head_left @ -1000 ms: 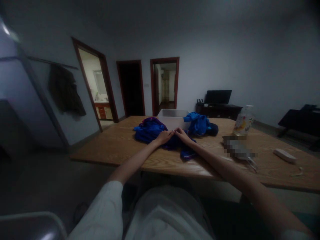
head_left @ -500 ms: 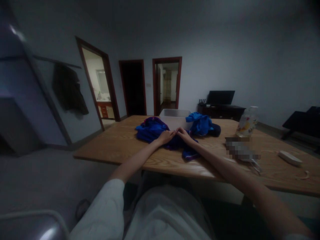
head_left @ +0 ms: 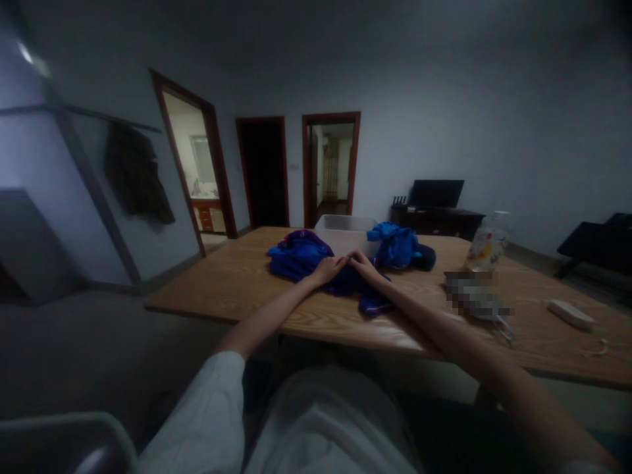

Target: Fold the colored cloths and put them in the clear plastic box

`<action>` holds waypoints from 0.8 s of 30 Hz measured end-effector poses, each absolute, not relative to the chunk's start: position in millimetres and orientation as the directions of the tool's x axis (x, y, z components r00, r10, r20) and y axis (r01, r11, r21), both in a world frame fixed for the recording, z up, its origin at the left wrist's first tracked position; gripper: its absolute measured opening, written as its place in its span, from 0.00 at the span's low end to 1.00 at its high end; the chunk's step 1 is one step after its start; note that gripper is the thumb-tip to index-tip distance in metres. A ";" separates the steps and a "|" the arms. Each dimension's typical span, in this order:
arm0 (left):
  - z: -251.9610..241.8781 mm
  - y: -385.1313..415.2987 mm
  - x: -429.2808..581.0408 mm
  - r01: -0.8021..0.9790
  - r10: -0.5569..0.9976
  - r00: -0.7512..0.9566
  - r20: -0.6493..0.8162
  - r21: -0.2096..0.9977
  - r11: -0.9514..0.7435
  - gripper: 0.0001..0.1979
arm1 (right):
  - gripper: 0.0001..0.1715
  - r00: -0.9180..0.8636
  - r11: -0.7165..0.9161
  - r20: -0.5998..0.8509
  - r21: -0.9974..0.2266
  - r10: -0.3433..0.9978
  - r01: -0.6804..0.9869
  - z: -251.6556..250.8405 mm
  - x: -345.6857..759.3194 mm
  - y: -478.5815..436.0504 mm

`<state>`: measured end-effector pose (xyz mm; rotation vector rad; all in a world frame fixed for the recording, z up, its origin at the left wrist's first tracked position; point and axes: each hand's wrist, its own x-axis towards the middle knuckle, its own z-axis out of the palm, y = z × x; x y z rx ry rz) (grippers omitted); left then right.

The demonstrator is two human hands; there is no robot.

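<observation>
A dark blue garment (head_left: pixel 302 258) with purple-red and white trim lies bunched on the wooden table. My left hand (head_left: pixel 329 268) rests on its middle, fingers bent and closed on the cloth. Right beside it, my right hand (head_left: pixel 364 266) pinches the same garment, the fingertips of both hands almost meeting. One end of the cloth spreads out under my right wrist toward the table's front edge. Just behind my hands stands a translucent plastic bin (head_left: pixel 340 236). A brighter blue piece of clothing (head_left: pixel 396 245) is heaped at the bin's right side.
On the right of the table (head_left: pixel 207 289) are a clear bottle with a floral print (head_left: pixel 488 242), a blurred-out object (head_left: pixel 474 296), a white elongated case (head_left: pixel 571 314) and a small loop (head_left: pixel 596 349). A dark rounded item (head_left: pixel 424 257) lies by the bright blue clothing.
Both hands stay at nearly the same spot on the garment, with only slight finger movement. The clothing and bin have not visibly moved.
</observation>
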<state>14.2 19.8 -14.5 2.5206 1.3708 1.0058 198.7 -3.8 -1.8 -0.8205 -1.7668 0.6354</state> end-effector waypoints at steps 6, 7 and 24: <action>-19.6 29.5 14.4 0.554 0.785 0.311 0.536 0.568 -0.608 0.22 | 0.17 -0.229 0.630 0.587 -0.737 0.776 0.246 -6.3 201.8 14.1; -20.2 32.3 14.0 0.524 0.787 0.305 0.536 0.595 -0.609 0.22 | 0.15 -0.227 0.629 0.587 -0.736 0.777 0.249 -7.2 202.0 17.1; -16.3 53.6 -2.2 0.101 0.843 0.389 0.372 0.892 -0.441 0.30 | 0.18 -0.197 0.611 0.580 -0.770 0.790 0.183 -20.7 205.3 38.6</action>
